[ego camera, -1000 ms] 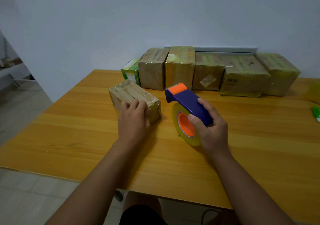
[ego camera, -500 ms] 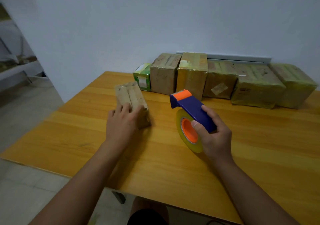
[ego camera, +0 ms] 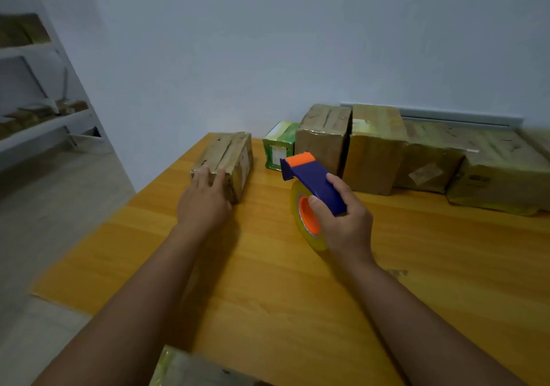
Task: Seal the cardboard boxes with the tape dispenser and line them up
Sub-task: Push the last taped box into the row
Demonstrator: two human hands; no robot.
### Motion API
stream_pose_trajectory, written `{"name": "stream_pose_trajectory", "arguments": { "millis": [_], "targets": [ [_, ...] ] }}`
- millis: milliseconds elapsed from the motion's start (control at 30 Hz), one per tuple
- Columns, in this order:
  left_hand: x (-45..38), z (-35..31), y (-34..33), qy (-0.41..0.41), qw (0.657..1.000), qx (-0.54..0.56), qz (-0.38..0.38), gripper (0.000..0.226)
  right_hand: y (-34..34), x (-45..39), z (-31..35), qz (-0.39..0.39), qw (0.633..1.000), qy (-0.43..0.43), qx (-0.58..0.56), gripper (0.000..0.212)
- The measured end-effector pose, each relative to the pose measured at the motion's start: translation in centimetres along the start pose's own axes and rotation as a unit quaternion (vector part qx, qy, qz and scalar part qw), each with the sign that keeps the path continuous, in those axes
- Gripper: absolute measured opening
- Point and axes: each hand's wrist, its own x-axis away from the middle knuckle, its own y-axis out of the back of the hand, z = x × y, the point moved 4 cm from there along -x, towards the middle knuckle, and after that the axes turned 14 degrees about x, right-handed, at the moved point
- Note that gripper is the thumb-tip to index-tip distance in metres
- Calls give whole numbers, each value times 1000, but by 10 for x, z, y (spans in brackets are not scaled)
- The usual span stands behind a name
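A small taped cardboard box lies on the wooden table near its far left corner, left of the green box. My left hand presses on its near end with straight fingers. My right hand grips the blue and orange tape dispenser, whose yellowish tape roll stands on the table. Behind it, several taped cardboard boxes stand in a row along the wall.
Another taped box shows at the bottom edge, close to me. White shelves with clutter stand at the far left across the floor. The table's left edge runs close to the small box.
My left hand has pushed the small box away from me, toward the row beside the green box. The dispenser hand stayed roughly in place; the view has swung left.
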Motion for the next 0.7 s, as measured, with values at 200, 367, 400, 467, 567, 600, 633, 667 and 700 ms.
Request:
{"name": "stream_pose_trajectory", "arguments": {
  "millis": [200, 367, 400, 467, 567, 600, 633, 667, 700],
  "targets": [
    [-56, 2, -22, -6, 999, 31, 26, 84, -4, -4, -6, -13, 1000, 9, 8, 53],
    [-96, -13, -40, -25, 996, 62, 52, 95, -6, -3, -10, -31, 999, 28, 21, 46],
    [-102, -16, -43, -30, 996, 65, 58, 99, -6, -4, -11, -32, 999, 28, 23, 46],
    [-114, -21, -49, -35, 995, 69, 70, 103, -7, -5, -11, -37, 999, 29, 27, 44],
    [-125, -29, -55, -42, 994, 72, 78, 99, -7, -5, -11, -43, 998, 24, 28, 43],
    [-127, -30, -56, -45, 993, 73, 80, 98, -8, -4, -11, -45, 998, 23, 28, 43],
    [-127, -32, -56, -46, 992, 77, 86, 97, -8, -4, -10, -47, 998, 23, 29, 44],
    [-128, -32, -56, -45, 990, 89, 95, 97, -8, -4, -9, -49, 998, 23, 30, 44],
    [-127, -32, -55, -45, 988, 107, 105, 96, -8, -4, -8, -50, 998, 23, 31, 44]
  ]
}}
